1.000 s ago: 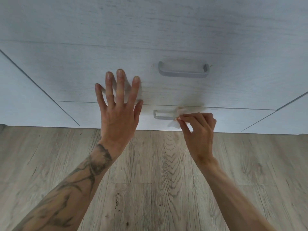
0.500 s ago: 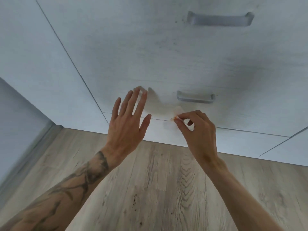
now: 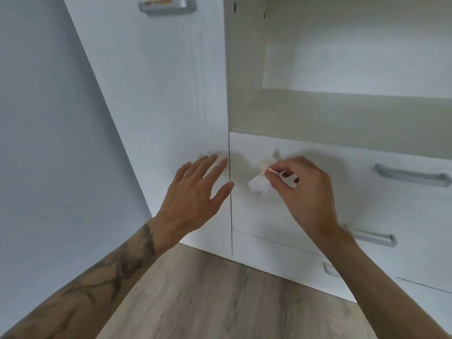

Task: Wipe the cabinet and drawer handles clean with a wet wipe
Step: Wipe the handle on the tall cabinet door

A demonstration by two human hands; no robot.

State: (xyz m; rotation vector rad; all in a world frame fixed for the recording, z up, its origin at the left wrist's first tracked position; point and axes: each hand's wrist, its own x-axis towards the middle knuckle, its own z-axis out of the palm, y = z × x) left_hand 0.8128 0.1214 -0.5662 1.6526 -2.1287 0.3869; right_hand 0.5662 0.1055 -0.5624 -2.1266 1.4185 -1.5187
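One wet wipe [image 3: 259,185], white and crumpled, with an orange stain at its upper edge, pinched in the grip of the right hand [image 3: 303,192] between thumb and forefinger. Held in front of the top drawer front [image 3: 318,192], near its left end; touching the panel or just off it, cannot tell. One left hand [image 3: 195,192] empty, grip wide, fingers spread, lying over the lower part of the tall cabinet door [image 3: 159,106], fingertips close to the vertical seam beside the drawers; contact with the door not clear. Tattoo markings along the left forearm.

Handles counted: four grey metal bar handles in all. One on the tall door near the top edge [image 3: 167,6], carrying orange smears along its upper face. One on the top drawer [image 3: 413,176], well to the right of the wipe. One on the drawer below [image 3: 374,238], partly hidden behind the right wrist. One lowest [image 3: 330,269], only its left end visible past the right forearm.

Three drawer fronts stacked, white with faint wood grain. Above them one open shelf compartment [image 3: 342,113], pale inside. One plain white wall [image 3: 49,143] to the left of the cabinet. Wood-look plank floor [image 3: 220,302] below, under both forearms.
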